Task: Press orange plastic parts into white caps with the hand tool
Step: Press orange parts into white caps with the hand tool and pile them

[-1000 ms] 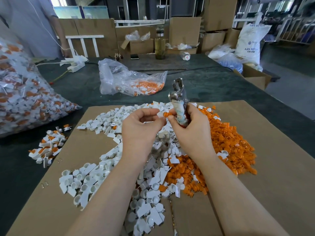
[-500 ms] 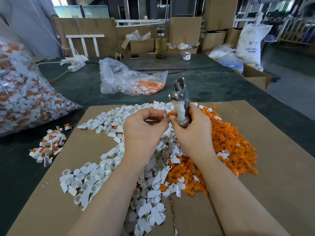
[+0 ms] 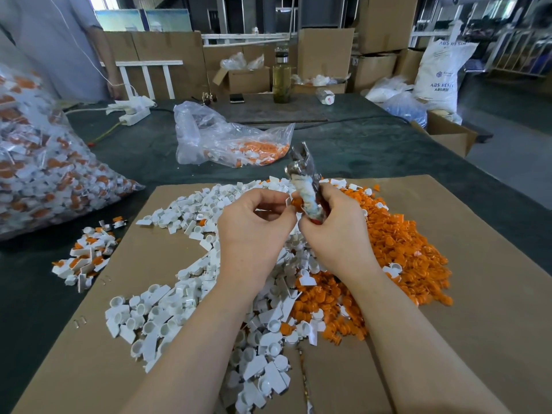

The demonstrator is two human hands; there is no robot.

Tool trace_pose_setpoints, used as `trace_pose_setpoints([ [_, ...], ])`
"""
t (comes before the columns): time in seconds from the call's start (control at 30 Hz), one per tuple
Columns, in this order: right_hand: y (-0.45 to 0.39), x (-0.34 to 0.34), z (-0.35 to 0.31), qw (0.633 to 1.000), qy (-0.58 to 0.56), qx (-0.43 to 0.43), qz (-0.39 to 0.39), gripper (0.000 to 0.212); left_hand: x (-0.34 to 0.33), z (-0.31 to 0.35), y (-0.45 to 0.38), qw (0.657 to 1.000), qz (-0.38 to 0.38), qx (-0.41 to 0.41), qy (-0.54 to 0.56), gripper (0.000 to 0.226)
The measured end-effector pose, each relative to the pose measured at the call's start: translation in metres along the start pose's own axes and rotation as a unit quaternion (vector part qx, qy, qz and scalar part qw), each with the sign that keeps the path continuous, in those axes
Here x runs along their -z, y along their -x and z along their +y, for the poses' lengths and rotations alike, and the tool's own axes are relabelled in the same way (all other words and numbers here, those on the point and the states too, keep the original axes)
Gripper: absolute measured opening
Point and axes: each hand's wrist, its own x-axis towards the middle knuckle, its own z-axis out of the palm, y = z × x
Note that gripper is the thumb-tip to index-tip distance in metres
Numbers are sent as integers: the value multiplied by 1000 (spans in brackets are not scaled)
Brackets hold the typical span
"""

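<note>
Only legible print was on white sack [image 3: 441,76], far right behind the tabletop: "ABS RESIN" partly cut at top, "ABS RESI" lower, a small blue logo between. Smaller characters beneath unreadable.

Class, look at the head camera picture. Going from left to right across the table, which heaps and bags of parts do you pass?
Big clear bag of assembled parts → small heap of assembled caps → heap of white caps → heap of orange parts. The half-empty bag lies farther back, so its place is left out.

Glossy metal hand tool [image 3: 299,162], matt cardboard [image 3: 478,294]
</note>
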Motion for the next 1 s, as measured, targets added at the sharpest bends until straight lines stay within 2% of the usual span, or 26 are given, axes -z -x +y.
trace_pose_setpoints([
  [0.2,0,4,-1,999,-22,-12,-35,28,3,-4,-4,1000,18,13,-4,10],
  [0.33,-1,14,-3,993,-84,-29,-72,21,8,-6,-7,997,10,47,60,10],
  [0.5,-3,25,1,983,-57,-61,-162,17,11,-6,-11,985,-4,78,157,12],
  [0.7,-3,29,1,967,-36,-66,-245,15,16,-7,-15,975,-17,73,208,12],
  [1.0,-1,24,0,960,-6,-53,-274,15,18,-7,-18,971,-32,63,229,13],
])
